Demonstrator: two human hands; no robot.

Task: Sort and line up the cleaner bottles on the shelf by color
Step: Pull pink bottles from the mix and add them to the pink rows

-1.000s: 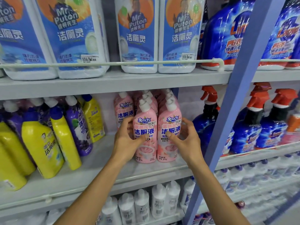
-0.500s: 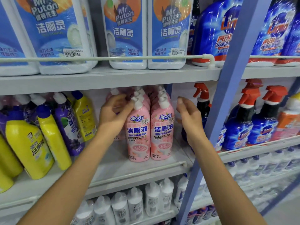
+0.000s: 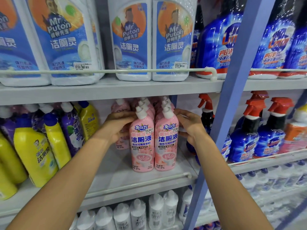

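Two rows of pink bottles (image 3: 142,143) stand touching at the right end of the middle shelf (image 3: 108,171), just behind its front rail (image 3: 132,186), with the left hand (image 3: 116,127) and right hand (image 3: 191,127) curled round them from either side, bare shelf open leftward toward the yellow bottles (image 3: 34,155), and a blue post (image 3: 230,113) close on the right.

Two bottles (image 3: 142,143) stand abreast on the shelf (image 3: 116,176) between the hands (image 3: 116,128) (image 3: 191,128).

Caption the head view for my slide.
Left hand and right hand flank the pink cleaner bottles on the middle shelf.
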